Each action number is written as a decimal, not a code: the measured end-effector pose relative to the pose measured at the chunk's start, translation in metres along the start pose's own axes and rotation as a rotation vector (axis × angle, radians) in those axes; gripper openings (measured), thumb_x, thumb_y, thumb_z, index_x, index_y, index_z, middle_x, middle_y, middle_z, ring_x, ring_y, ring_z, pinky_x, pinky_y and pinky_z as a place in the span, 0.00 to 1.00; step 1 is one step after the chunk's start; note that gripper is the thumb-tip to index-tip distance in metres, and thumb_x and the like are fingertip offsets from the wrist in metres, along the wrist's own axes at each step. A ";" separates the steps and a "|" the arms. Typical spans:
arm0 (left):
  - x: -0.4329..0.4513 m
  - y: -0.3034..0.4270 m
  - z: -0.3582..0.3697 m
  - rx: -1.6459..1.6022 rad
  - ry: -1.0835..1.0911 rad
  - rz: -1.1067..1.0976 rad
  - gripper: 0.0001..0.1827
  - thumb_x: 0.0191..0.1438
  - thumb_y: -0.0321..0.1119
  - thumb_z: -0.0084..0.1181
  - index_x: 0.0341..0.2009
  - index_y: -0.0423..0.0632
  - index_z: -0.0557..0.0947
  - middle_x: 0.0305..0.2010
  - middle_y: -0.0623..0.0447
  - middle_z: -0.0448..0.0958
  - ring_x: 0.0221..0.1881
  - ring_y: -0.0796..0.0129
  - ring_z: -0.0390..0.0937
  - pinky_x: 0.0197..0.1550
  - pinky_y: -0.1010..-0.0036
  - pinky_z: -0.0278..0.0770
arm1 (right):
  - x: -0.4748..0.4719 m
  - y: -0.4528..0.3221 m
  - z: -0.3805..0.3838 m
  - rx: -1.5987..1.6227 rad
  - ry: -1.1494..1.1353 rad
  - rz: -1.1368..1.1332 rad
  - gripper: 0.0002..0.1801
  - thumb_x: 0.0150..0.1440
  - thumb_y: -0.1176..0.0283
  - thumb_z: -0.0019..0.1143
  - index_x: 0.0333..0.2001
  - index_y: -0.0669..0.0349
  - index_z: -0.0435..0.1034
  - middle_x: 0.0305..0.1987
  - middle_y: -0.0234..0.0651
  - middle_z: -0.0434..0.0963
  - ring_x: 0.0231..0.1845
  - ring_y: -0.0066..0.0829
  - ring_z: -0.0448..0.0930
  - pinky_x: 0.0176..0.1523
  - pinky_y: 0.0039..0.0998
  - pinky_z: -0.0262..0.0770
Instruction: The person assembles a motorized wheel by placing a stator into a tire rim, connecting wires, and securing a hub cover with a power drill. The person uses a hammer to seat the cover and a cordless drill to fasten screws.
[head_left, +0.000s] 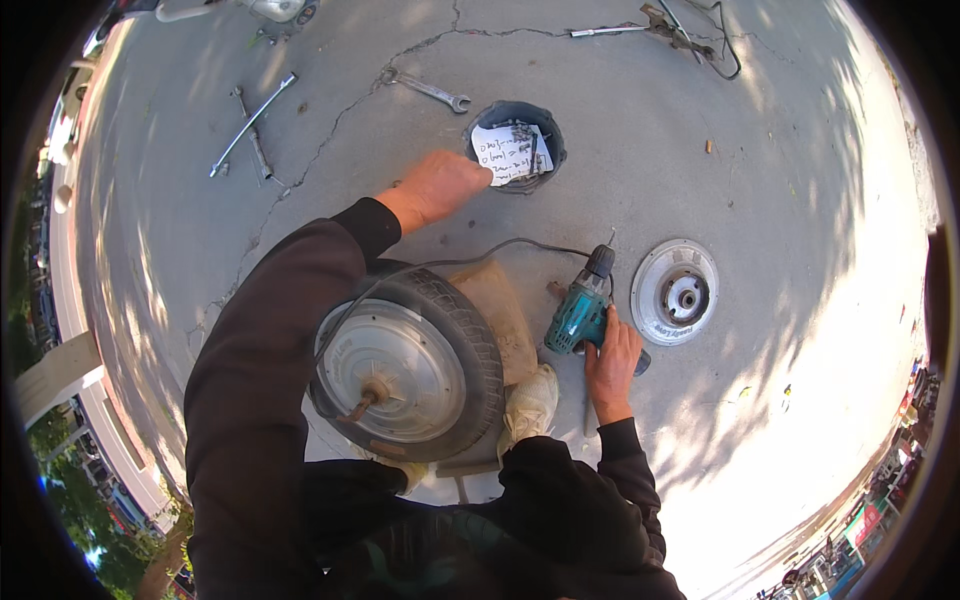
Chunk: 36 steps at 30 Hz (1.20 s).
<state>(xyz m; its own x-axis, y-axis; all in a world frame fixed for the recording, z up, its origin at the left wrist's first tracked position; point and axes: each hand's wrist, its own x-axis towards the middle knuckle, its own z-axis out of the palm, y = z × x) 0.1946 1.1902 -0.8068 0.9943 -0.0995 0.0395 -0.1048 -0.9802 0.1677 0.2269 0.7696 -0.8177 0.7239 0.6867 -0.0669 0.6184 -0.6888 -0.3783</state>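
Note:
My left hand (442, 187) reaches past the wheel, its fingertips pinching the lower left edge of a white paper sheet (499, 154) with handwriting. The paper lies in a dark round tub (559, 154), among bolts (534, 154). My right hand (616, 367) grips the handle of a teal cordless drill (576, 319), which lies on its side with its bit pointing away from me. Before my legs a hub motor wheel (405, 375) with a black tyre lies tilted, its axle facing up. A dark cable crosses from the wheel towards the drill.
A round metal motor cover (649, 292) lies right of the drill. A tan block (499, 315) sits beside the tyre. On the cracked concrete lie a combination wrench (427, 91), crossed socket tools (255, 127) and a metal tool with a bent rod (667, 30).

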 end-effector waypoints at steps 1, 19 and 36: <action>0.012 0.011 0.007 0.005 -0.010 0.040 0.03 0.55 0.31 0.55 0.31 0.48 0.80 0.28 0.46 0.81 0.32 0.49 0.82 0.33 0.57 0.80 | -0.013 0.005 0.003 0.008 -0.017 -0.001 0.41 0.45 0.78 0.65 0.66 0.67 0.64 0.50 0.44 0.76 0.54 0.48 0.74 0.61 0.46 0.66; 0.100 0.075 0.014 -0.207 -0.313 0.165 0.12 0.51 0.29 0.66 0.40 0.42 0.79 0.39 0.45 0.80 0.42 0.45 0.81 0.44 0.54 0.79 | 0.000 0.002 -0.011 -0.013 -0.241 -0.120 0.32 0.49 0.72 0.65 0.60 0.67 0.69 0.55 0.46 0.76 0.58 0.45 0.75 0.63 0.45 0.68; 0.122 0.110 0.088 -0.350 0.029 -0.238 0.19 0.52 0.27 0.66 0.49 0.48 0.79 0.46 0.46 0.73 0.50 0.46 0.76 0.50 0.54 0.77 | 0.039 -0.002 -0.018 0.436 -0.048 0.025 0.24 0.51 0.72 0.69 0.52 0.66 0.73 0.52 0.46 0.78 0.53 0.51 0.77 0.55 0.44 0.75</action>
<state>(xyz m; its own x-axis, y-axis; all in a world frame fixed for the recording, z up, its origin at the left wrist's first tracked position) 0.3063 1.0551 -0.8704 0.9911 0.1320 -0.0143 0.1214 -0.8576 0.4998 0.2592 0.7934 -0.8028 0.7157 0.6881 -0.1194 0.4065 -0.5495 -0.7300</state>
